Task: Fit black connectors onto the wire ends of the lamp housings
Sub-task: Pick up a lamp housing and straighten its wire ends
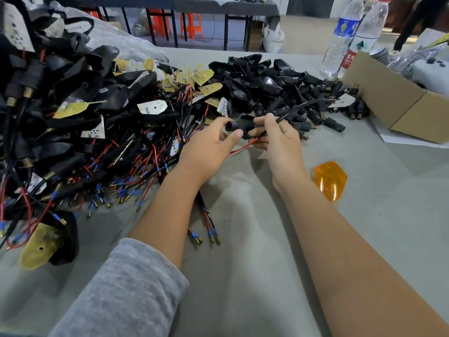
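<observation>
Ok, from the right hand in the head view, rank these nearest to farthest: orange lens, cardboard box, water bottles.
From the right hand:
1. Orange lens, on the table just to its right.
2. Cardboard box, further right and back.
3. Water bottles, far right at the table's back.

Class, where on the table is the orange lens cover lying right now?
In the head view, the orange lens cover lies alone on the grey table, just right of the right forearm, nearer the viewer than the cardboard box.

Even, fairly bright indoor light falls from above, casting soft shadows of the arms on the table (243,276). Wide-angle distortion bends the edges. The far background looks slightly soft.
</observation>
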A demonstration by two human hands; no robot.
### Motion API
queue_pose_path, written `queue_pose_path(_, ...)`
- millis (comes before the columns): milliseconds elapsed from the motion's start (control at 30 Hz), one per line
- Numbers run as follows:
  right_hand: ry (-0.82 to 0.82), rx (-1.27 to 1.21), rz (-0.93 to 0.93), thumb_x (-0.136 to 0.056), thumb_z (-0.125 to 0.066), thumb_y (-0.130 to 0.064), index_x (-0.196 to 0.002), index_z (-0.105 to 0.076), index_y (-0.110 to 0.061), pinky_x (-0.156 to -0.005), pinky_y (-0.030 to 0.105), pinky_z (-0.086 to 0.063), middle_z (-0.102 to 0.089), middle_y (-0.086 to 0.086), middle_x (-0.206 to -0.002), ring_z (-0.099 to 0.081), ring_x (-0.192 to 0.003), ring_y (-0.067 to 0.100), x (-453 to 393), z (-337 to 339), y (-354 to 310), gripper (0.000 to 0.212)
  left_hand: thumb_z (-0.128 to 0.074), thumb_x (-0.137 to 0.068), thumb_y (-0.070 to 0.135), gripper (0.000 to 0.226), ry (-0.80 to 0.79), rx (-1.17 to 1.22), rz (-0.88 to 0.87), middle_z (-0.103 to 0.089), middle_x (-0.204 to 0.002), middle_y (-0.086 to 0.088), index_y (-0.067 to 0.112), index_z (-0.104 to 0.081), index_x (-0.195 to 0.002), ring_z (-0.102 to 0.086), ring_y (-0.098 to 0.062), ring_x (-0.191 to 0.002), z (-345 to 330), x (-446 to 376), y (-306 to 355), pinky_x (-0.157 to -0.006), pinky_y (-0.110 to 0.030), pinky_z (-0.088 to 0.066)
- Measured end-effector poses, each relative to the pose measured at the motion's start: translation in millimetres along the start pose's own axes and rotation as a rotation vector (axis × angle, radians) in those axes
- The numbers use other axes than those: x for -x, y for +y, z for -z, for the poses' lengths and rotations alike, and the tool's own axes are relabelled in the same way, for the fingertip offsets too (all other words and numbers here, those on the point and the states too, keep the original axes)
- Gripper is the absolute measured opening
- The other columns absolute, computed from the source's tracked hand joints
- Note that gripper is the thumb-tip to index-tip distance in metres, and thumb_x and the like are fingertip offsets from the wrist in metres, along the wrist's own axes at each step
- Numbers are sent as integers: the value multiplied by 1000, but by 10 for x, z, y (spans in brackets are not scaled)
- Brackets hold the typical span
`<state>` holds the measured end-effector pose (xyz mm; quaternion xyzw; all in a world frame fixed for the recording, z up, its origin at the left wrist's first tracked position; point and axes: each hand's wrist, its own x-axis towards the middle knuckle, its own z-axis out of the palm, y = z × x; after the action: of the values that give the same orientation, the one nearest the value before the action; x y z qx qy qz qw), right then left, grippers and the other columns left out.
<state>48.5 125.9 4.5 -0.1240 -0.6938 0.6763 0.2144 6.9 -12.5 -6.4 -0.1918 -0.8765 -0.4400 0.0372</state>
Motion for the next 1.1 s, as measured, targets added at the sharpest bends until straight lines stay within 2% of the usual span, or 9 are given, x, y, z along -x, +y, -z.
queue_pose_path(133,-36,-5,30,-104,-43,-30,-96,-67,-17,-79,29,-53,-69,4,-87,-64,-85,16,55,4,-15,29,-44,-99,46,26,23,-35,-23,-70,-77,-4,30,-54,-117,-66,-16,-79,0,4,9,-80,-49,-51)
queue_pose_path(200,-58,-27,26,-104,-44,-28,-95,-67,-14,-77,29,-54,-68,6,-86,-64,-80,15,58,9,-16,28,-41,-100,45,25,45,-60,-43,-67,-66,-1,29,-53,-115,-64,-10,-70,-6,11,9,-76,-45,-52)
queue_pose_path(300,-84,-85,13,-104,-44,-26,-93,-66,-12,-68,24,-54,-68,7,-84,-62,-67,9,52,20,-22,29,-40,-100,45,26,77,-84,-57,-61,-63,-4,29,-52,-116,-61,-18,-68,-21,4,0,-71,-41,-50)
queue_pose_path(433,-57,-78,-10,-103,-46,-33,-90,-69,-17,-64,22,-51,-65,-10,-69,-59,-63,8,32,43,-13,31,-41,-101,44,26,109,-92,-50,-45,-57,2,24,-53,-112,-48,-18,-60,-18,-10,-6,-61,-37,-40)
queue_pose_path(500,-22,-52,-36,-102,-46,-39,-86,-70,-21,-67,24,-48,-56,-15,-55,-54,-62,9,26,52,-1,34,-40,-101,44,25,125,-85,-48,-43,-58,2,21,-52,-106,-47,-19,-62,-14,-14,-9,-62,-37,-40)
queue_pose_path(633,-125,-275,-61,-103,-45,-35,-88,-66,-12,-52,21,-45,-55,1,-60,-52,-53,12,44,49,-30,35,-40,-101,43,29,146,-67,-72,-45,-62,-4,16,-50,-102,-47,-23,-62,-17,-8,-2,-62,-41,-41)
queue_pose_path(733,-276,-374,-91,-102,-50,-23,-88,-64,-8,-51,21,-47,-60,4,-62,-55,-53,14,50,31,-57,24,-40,-102,40,24,174,-15,-101,-54,-70,-14,18,-50,-102,-53,-28,-67,-18,-6,19,-65,-47,-44)
queue_pose_path(867,-440,-264,-92,-96,-55,-2,-87,-64,-6,-54,21,-51,-63,7,-68,-58,-56,14,91,-26,-27,13,-41,-102,37,24,172,14,-112,-59,-77,-10,19,-52,-113,-57,-25,-74,-31,6,49,-71,-46,-46)
queue_pose_path(1100,-347,-216,-54,-96,-56,-3,-90,-68,-6,-60,22,-55,-64,4,-71,-60,-61,11,73,-30,-4,13,-47,-100,29,27,247,137,-25,-58,-83,-10,5,-58,-92,-48,-13,-72,-16,-38,71,-65,-28,-40)
